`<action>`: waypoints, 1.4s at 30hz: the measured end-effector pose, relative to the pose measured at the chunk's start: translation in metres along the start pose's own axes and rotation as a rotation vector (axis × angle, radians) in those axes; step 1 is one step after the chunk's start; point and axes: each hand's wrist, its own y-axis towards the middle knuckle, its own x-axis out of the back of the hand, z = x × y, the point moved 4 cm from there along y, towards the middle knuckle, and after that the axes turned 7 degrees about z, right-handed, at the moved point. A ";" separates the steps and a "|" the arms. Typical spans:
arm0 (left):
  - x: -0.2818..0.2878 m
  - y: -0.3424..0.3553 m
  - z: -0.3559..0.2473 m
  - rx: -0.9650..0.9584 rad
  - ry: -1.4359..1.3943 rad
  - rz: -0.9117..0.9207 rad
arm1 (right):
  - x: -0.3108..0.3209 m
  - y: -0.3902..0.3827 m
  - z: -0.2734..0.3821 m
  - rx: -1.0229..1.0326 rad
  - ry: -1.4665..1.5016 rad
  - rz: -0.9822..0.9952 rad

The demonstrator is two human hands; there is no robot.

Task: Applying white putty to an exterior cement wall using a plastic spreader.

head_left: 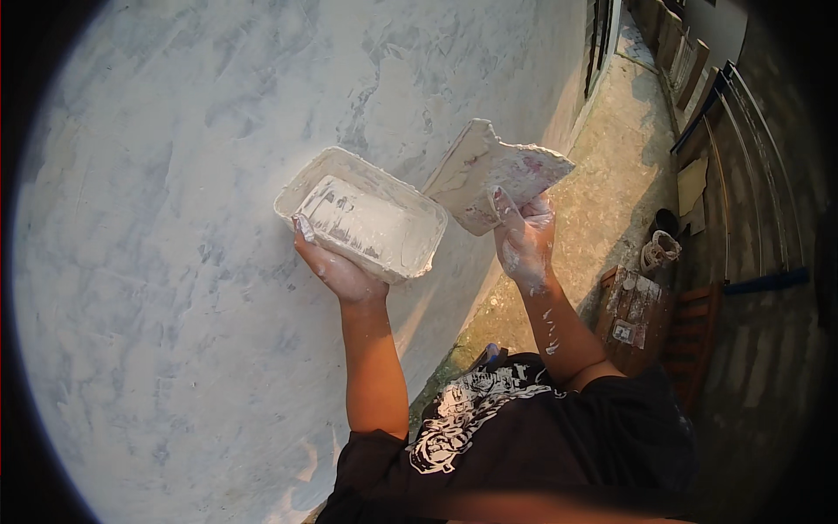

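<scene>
Tub (384, 190), perhaps touching scraper (502, 168).

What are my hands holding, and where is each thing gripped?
Your left hand holds the white-smeared tub by its near long side; your right hand holds the flat coated plate by its near edge.

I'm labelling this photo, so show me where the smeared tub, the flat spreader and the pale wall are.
Smeared tub (381, 187): head view, on the inner face of its far side.
Flat spreader (493, 170): head view, on its broad face.
Pale wall (188, 223): head view, on the stretch left of the tub.
</scene>
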 end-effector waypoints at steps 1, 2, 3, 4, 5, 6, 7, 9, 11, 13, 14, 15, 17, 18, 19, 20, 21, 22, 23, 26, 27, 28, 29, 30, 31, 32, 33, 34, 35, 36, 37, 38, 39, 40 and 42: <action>0.003 0.001 -0.001 -0.021 0.019 0.009 | 0.000 -0.002 -0.006 0.000 0.012 -0.014; 0.001 0.001 0.000 -0.014 0.028 0.012 | 0.000 -0.003 -0.008 -0.008 -0.004 0.012; -0.001 0.002 0.000 -0.013 0.006 0.026 | -0.001 -0.004 -0.010 -0.015 -0.021 0.039; -0.002 0.002 -0.001 -0.014 -0.017 0.040 | -0.003 -0.007 -0.011 -0.015 -0.016 0.030; -0.003 0.003 0.000 -0.013 -0.013 0.041 | -0.005 -0.008 -0.013 -0.024 -0.061 0.050; -0.003 0.004 0.001 0.004 -0.025 0.055 | -0.007 -0.009 -0.014 -0.033 -0.106 0.072; -0.003 0.004 0.002 0.019 -0.039 0.070 | -0.006 -0.013 -0.014 -0.032 -0.104 0.072; -0.001 0.005 0.002 0.001 -0.002 0.062 | -0.013 -0.022 -0.015 -0.005 -0.520 0.212; 0.002 0.006 0.004 -0.017 0.031 0.055 | -0.018 -0.026 -0.017 0.086 -0.537 0.267; 0.005 0.008 0.008 0.015 0.038 0.030 | -0.016 -0.030 -0.020 0.233 -0.569 0.371; 0.005 0.008 0.008 0.013 0.037 0.033 | -0.016 -0.030 -0.023 0.236 -0.569 0.371; 0.005 0.008 0.009 0.019 0.012 0.025 | -0.017 -0.030 -0.024 0.304 -0.678 0.390; 0.007 0.008 0.009 0.019 -0.016 0.012 | -0.020 -0.031 -0.028 0.366 -0.780 0.451; 0.010 0.009 0.008 0.018 -0.001 0.030 | -0.017 -0.031 -0.035 0.364 -0.779 0.459; 0.012 0.010 0.007 0.017 0.014 0.047 | -0.012 -0.032 -0.044 0.382 -0.781 0.468; 0.014 0.010 0.005 0.012 0.009 0.037 | -0.010 -0.032 -0.048 0.397 -0.784 0.478; 0.014 0.010 0.005 0.020 -0.024 0.066 | -0.007 -0.032 -0.051 0.391 -0.784 0.491; 0.014 0.010 0.004 0.027 -0.057 0.095 | -0.003 -0.031 -0.055 0.356 -0.808 0.489; 0.014 0.010 0.003 0.016 -0.060 0.081 | -0.001 -0.032 -0.057 0.320 -0.830 0.491; 0.014 0.009 0.000 0.009 -0.010 0.037 | 0.011 -0.038 -0.064 0.351 -0.917 0.435; 0.015 0.009 0.001 0.011 -0.013 0.034 | 0.014 -0.038 -0.065 0.354 -0.908 0.446; 0.016 0.008 0.001 0.015 -0.016 0.033 | 0.019 -0.037 -0.067 0.326 -0.942 0.455; 0.018 0.007 0.000 0.007 -0.010 0.031 | 0.021 -0.036 -0.066 0.296 -0.975 0.459; 0.019 0.006 0.000 0.003 -0.008 0.036 | 0.024 -0.034 -0.062 0.297 -0.967 0.462; 0.021 0.006 0.000 0.001 -0.006 0.044 | 0.028 -0.030 -0.060 0.228 -1.035 0.508; 0.021 0.006 0.001 0.004 -0.002 0.046 | 0.033 -0.027 -0.058 0.156 -1.107 0.549; 0.022 0.006 0.002 -0.003 -0.019 0.069 | 0.041 -0.026 -0.056 0.175 -1.011 0.517; 0.023 0.006 0.004 -0.008 -0.036 0.092 | 0.048 -0.025 -0.054 0.173 -1.011 0.509; 0.031 0.007 0.008 0.000 -0.034 0.092 | 0.058 -0.021 -0.051 -0.094 -0.865 0.313; 0.038 0.008 0.010 -0.013 -0.012 0.115 | 0.065 -0.020 -0.050 -0.348 -0.702 0.118; 0.045 0.009 0.011 -0.025 0.010 0.137 | 0.062 -0.021 -0.045 -0.357 -0.502 0.021; 0.046 0.008 0.015 -0.014 0.008 0.141 | 0.067 -0.019 -0.043 -0.357 -0.506 0.009; 0.048 0.008 0.019 -0.009 0.014 0.134 | 0.074 -0.017 -0.043 -0.366 -0.213 -0.061; 0.050 0.007 0.023 -0.005 0.020 0.125 | 0.079 -0.018 -0.043 -0.367 0.079 -0.129; 0.056 0.007 0.032 -0.048 0.065 0.112 | 0.074 -0.018 -0.039 -0.341 0.119 -0.129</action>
